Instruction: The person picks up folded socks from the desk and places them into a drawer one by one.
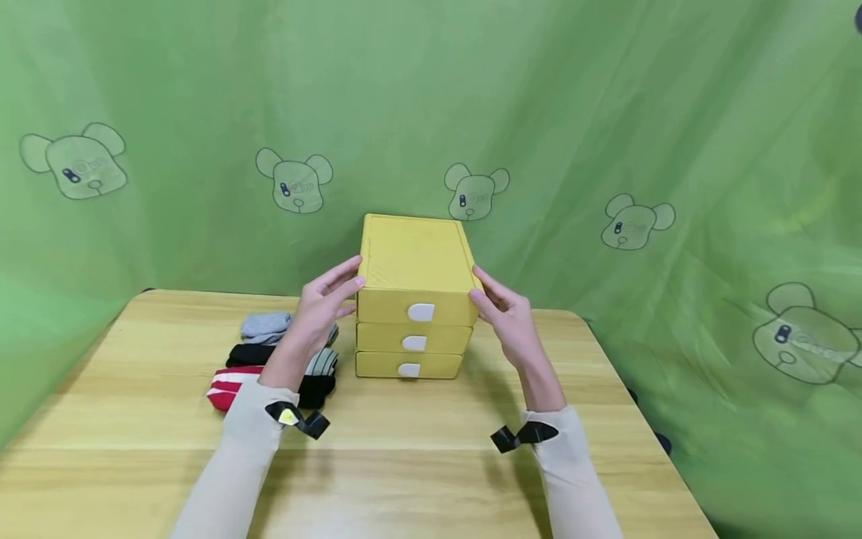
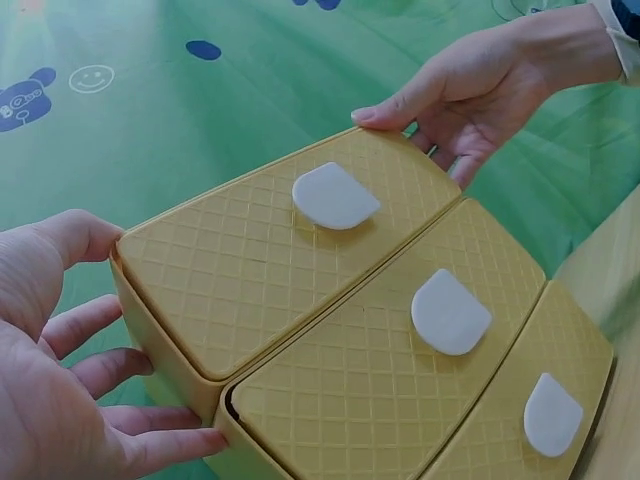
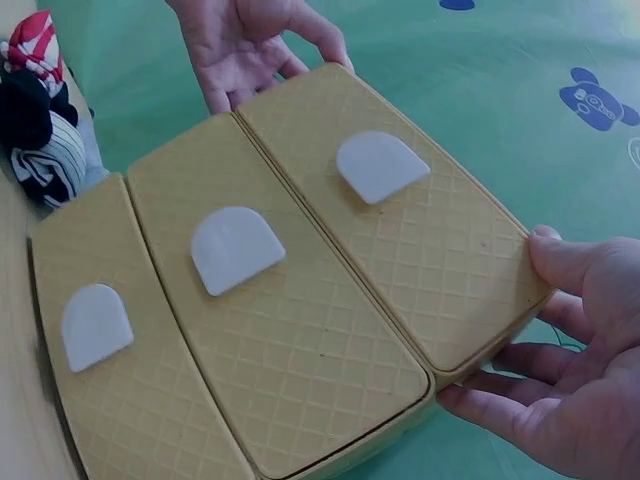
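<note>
A yellow three-drawer storage box (image 1: 417,254) stands on the wooden table, its drawers closed and their white tabs facing me. My left hand (image 1: 322,307) touches its upper left side, thumb at the front corner and fingers spread along the side wall. Opposite it, my right hand (image 1: 506,314) touches the upper right side, thumb on the front edge and fingers against the side. The left wrist view shows the waffle-patterned drawer fronts (image 2: 350,340) between both hands. Left of the box lie folded socks: a grey pair (image 1: 265,326), a black one (image 1: 249,355) and a red-and-white one (image 1: 232,383).
The wooden table (image 1: 390,479) reaches toward me, with bare wood in front of the box. A green curtain (image 1: 404,90) printed with bear heads hangs behind it and on both sides. Striped socks (image 3: 50,165) lie near the box's left side.
</note>
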Tool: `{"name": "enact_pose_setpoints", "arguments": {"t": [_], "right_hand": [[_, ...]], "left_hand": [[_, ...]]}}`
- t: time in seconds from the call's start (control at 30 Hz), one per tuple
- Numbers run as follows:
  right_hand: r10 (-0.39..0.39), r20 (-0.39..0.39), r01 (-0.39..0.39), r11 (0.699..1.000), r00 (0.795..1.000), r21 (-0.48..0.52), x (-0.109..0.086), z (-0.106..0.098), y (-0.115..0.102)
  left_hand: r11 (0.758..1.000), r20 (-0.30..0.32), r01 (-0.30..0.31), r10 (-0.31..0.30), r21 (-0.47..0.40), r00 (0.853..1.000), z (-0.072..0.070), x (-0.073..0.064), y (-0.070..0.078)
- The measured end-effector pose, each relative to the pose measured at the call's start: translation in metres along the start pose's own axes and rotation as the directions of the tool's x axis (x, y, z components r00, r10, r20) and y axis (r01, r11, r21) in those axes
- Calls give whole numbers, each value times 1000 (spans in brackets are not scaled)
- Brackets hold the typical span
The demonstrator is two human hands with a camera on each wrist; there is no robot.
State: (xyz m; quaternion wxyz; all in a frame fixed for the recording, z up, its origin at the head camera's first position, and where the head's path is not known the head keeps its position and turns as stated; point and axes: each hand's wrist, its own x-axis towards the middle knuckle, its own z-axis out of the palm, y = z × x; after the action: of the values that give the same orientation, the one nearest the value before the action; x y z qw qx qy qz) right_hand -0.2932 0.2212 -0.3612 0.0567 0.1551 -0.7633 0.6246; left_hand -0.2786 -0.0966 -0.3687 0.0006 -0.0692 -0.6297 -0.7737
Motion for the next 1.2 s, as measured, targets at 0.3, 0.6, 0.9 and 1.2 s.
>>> {"name": "enact_pose_setpoints", "arguments": {"t": [0.3,0.6,0.9,1.2], "right_hand": [[17,4,-16,999,1000,-40,-7,-2,1],[-229,-184,199,966,956,-167,-20,0,-44],[237,273,-218,971,932,-99,-14,14,-71],[485,524,-501,857,700,-125,-3,26,-45]], "left_hand": [[1000,-14,19,-19,-15,1000,4,-2,-8],[999,-71,35,-36,-26,997,11,-3,-4],[1000,-98,23,-25,-17,995,11,2,9],[999,-88,49,-50,-14,995,11,2,9]]}}
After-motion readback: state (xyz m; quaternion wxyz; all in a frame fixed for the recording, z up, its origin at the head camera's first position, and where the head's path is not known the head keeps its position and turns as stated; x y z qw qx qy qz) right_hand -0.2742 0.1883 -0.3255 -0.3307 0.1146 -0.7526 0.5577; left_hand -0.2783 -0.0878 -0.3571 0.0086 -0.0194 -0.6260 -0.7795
